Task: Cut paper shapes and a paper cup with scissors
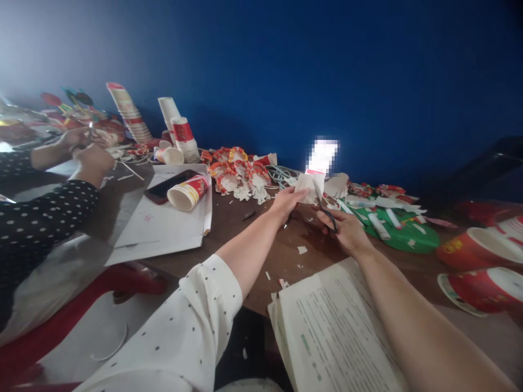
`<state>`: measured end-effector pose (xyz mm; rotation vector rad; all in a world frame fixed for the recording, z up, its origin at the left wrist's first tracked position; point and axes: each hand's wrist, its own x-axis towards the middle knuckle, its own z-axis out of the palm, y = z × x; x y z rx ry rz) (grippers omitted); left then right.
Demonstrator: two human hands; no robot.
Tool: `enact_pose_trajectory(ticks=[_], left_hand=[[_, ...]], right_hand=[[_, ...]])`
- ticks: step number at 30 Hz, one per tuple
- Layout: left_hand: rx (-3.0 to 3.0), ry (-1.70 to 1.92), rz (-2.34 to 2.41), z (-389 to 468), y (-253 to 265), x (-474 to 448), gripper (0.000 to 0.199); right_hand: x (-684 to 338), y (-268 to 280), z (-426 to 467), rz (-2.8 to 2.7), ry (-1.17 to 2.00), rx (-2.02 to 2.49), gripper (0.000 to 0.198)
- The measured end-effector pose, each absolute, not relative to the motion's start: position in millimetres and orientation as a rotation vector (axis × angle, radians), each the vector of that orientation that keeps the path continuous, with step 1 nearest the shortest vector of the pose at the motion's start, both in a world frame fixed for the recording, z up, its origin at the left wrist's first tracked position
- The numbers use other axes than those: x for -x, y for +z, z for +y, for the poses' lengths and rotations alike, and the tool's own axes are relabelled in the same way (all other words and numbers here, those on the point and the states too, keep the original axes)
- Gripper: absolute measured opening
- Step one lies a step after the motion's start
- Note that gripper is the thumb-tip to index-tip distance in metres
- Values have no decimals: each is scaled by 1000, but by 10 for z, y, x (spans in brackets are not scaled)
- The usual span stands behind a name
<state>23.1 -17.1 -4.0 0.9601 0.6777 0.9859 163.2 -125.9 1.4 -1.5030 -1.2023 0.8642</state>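
In my left hand (287, 202), a piece of pale paper (305, 187) is gripped between thumb and fingers. My right hand (346, 228) is closed around dark-handled scissors (332, 219), whose blades point up against the paper's right side. Beyond the paper, a bright pixelated patch hides what stands there. Small white scraps (302, 250) lie on the brown table under my hands. A printed booklet (339, 321) rests at the table edge beneath my right forearm.
Red-and-white paper cut-outs (241, 171) pile up along the blue wall. A green round tray (417, 237) holds rolls and scraps. Paper cups (484, 246) stand at right; a cup (188, 193) lies by a phone (169, 186) on papers. At left, a co-worker's hands (92, 155) hold scissors.
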Motion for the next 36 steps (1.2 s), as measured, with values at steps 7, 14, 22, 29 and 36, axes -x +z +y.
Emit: enact_pose_trajectory(ticks=[7, 14, 22, 29, 36], left_hand=[[-888, 951, 596, -181, -57, -261, 31], [-892, 895, 560, -255, -46, -274, 34], [-933, 746, 624, -340, 60, -225, 31], [-776, 895, 541, -275, 77, -228, 34], [-782, 927, 503, -230, -15, -272, 36]], right_hand=[[-1638, -15, -1246, -1090, 892, 1452, 44], [-1696, -74, -1236, -1158, 861, 1403, 42], [-1730, -85, -1244, -1217, 847, 1426, 46], [-1699, -42, -1253, -1107, 973, 1421, 42], [-1665, -19, -1274, -1101, 991, 1417, 38]])
